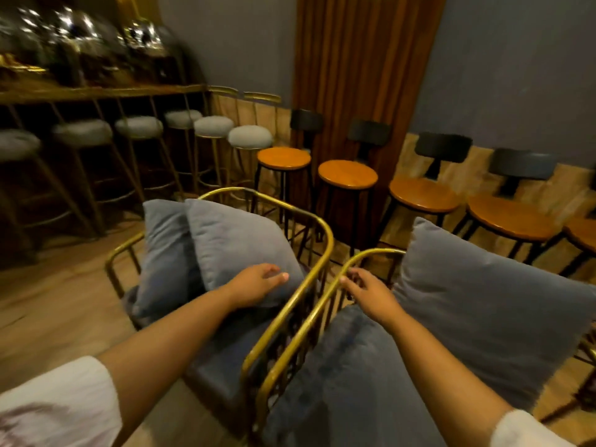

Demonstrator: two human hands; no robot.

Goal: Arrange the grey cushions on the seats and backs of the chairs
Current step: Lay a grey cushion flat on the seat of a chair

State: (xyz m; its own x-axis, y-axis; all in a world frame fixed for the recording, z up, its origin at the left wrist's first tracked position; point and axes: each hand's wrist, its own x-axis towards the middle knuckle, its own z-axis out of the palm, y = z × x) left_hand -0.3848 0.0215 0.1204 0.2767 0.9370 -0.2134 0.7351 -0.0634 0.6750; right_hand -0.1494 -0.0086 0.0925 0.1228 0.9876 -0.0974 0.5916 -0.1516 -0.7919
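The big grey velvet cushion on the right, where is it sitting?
In the head view, the big grey velvet cushion leans upright in the right-hand gold wire chair, just right of the right hand.

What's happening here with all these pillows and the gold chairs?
A person is setting grey cushions on two gold-framed chairs that stand side by side. The left hand rests on a cushion propped in the left chair, with a second cushion beside it. The right hand reaches over the right chair's rail, open and holding nothing, next to a large cushion leaning against that chair's back.
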